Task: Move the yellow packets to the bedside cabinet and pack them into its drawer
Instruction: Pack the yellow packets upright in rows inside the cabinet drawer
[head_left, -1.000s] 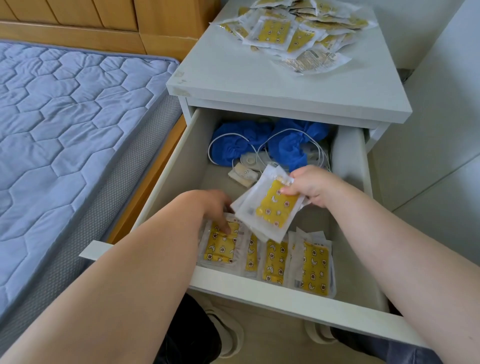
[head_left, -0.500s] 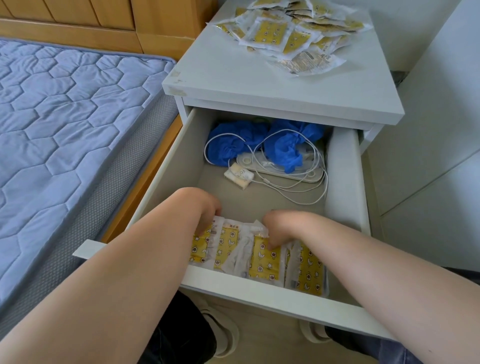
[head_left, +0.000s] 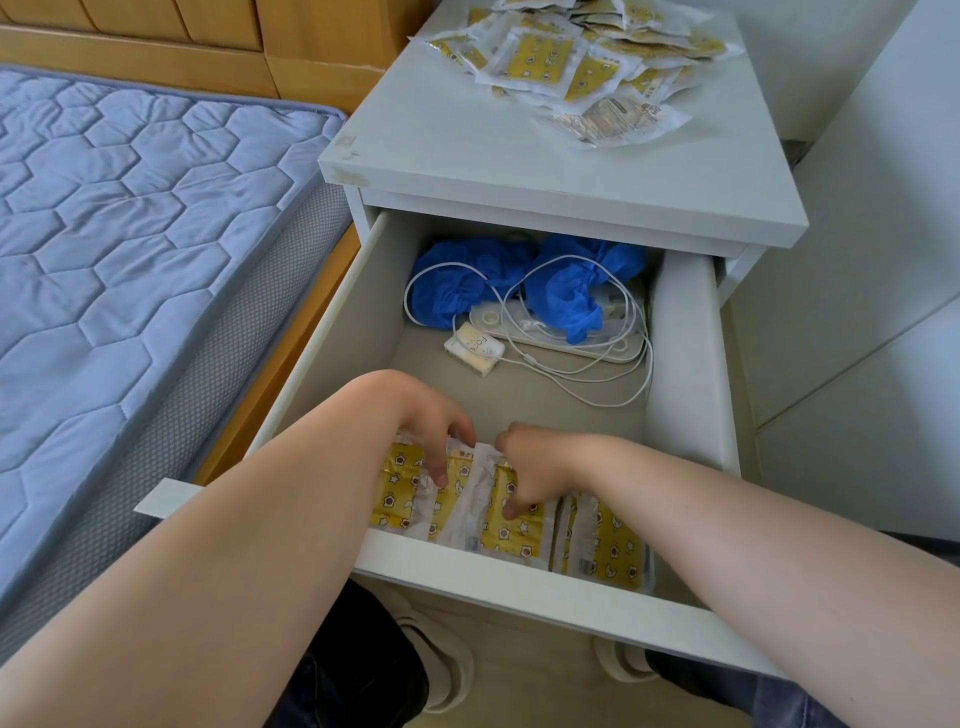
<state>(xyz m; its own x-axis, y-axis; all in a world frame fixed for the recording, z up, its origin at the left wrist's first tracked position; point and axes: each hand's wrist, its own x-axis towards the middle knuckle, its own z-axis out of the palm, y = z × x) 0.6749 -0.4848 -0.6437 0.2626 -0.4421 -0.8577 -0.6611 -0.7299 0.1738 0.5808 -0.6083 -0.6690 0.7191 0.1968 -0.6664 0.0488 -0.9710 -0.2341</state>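
Several yellow packets (head_left: 613, 543) lie in a row along the front of the open white drawer (head_left: 685, 364) of the bedside cabinet (head_left: 519, 171). My left hand (head_left: 431, 421) rests on the left packets, fingers pointing down onto them. My right hand (head_left: 530, 467) presses its fingertips on a middle packet (head_left: 511, 530). Neither hand plainly grips a packet. A heap of more yellow packets (head_left: 582, 62) covers the back of the cabinet top.
At the drawer's back lie blue cloth bundles (head_left: 566, 296), a white cable (head_left: 597, 379), a white power strip and a small soap packet (head_left: 475, 348). A blue quilted mattress (head_left: 130, 234) on a wooden frame stands left. White wall panels are on the right.
A second ago my right hand held a packet above the drawer; it has come down and laid it among the row. Both hands now sit on the packets, closer together.
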